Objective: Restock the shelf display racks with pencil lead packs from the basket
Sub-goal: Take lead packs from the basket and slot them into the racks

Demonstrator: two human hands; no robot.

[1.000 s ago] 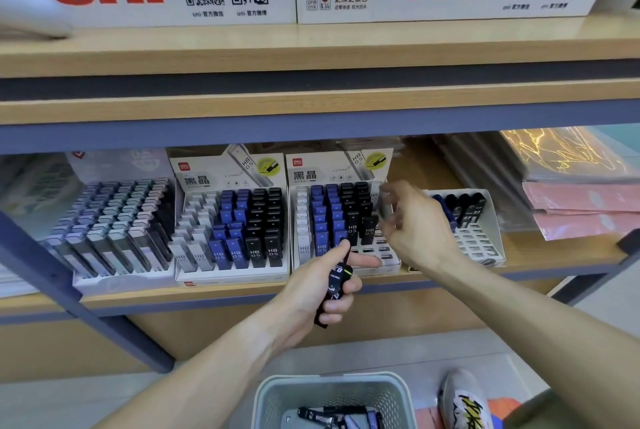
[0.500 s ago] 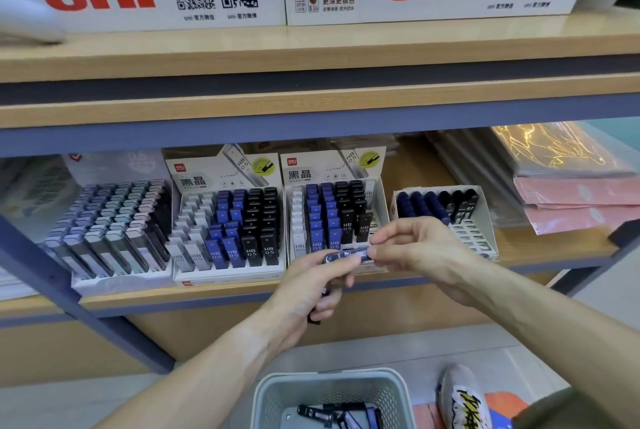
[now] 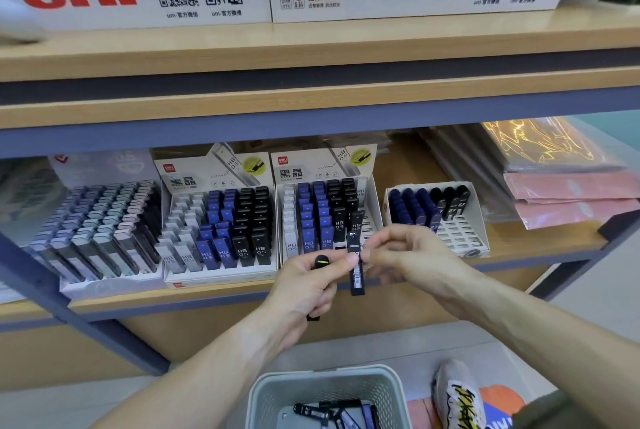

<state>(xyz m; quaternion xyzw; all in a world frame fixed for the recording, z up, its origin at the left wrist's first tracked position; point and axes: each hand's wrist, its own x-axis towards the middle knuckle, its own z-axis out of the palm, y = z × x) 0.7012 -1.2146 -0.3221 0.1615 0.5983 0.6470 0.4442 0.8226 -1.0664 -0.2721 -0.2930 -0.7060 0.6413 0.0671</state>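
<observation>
Left hand (image 3: 304, 285) curled round a black lead pack (image 3: 320, 261) with a green stripe on its top, its lower end poking out below the palm. Second black lead pack (image 3: 356, 262) upright between both hands, pinched near its middle by left thumb and right fingertips (image 3: 372, 250); right hand (image 3: 412, 255) otherwise loosely curled. Both just in front of the second display rack (image 3: 375, 210), whose front right slots are vacant. Below, grey basket (image 3: 277, 390) on the floor, more packs inside.
</observation>
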